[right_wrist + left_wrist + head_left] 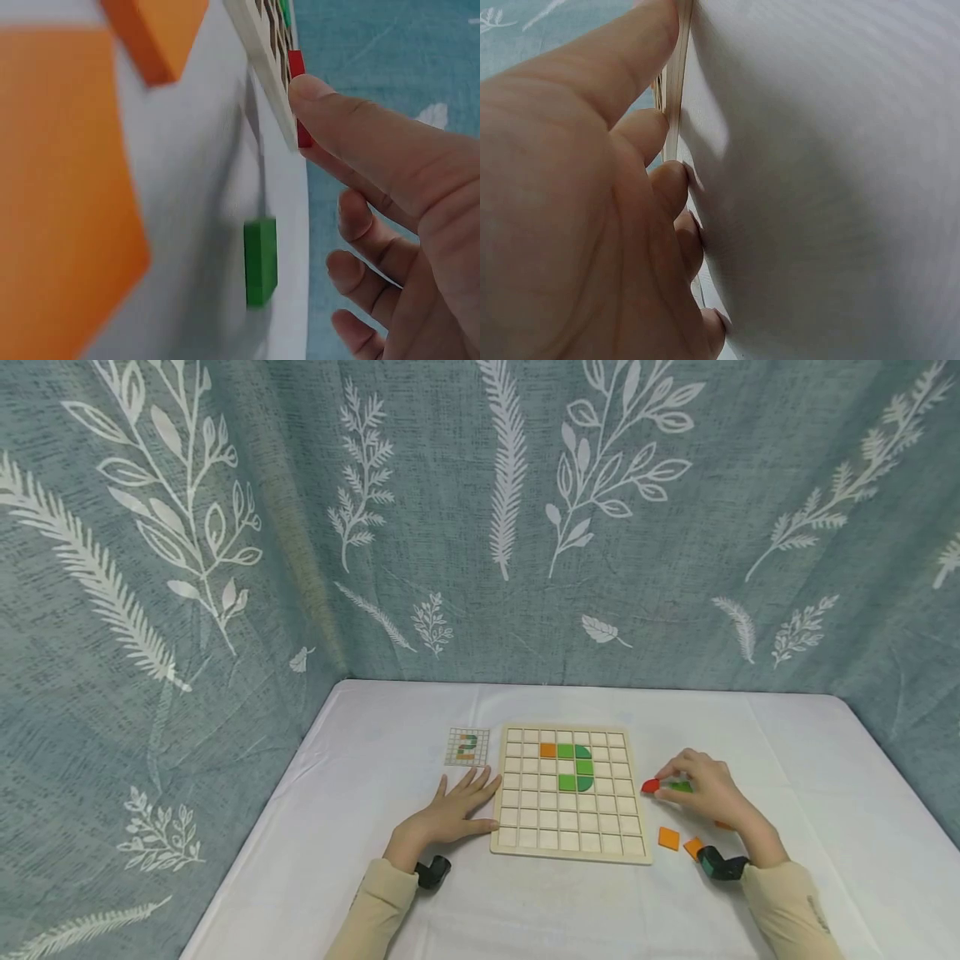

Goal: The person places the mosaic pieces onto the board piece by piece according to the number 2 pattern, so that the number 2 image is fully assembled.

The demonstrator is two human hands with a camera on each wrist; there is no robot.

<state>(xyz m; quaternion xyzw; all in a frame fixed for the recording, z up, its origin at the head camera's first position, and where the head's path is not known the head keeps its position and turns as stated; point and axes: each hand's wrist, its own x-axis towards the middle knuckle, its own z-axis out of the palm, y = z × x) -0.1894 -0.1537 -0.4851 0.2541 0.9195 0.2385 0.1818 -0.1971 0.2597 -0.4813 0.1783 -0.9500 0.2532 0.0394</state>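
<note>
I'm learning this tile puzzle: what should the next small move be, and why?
Probably carry the red tile leftward over the grid board. The right hand pinches it near the board's right edge, the left hand touches the left side, and the placed tiles form only an upper curve, lacking the base of the pattern card's 2.

a white-covered table bears a gridded board, card and loose tiles.

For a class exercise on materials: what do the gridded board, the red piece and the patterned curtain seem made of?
Gridded board: probably bare wood, matt, its edge pale beige with lengthwise lines.
Red piece: painted wood or plastic, the look leaves it open; smooth, evenly coloured.
Patterned curtain: likely woven cloth, matt, with thread-like mottling and soft creases.
</note>
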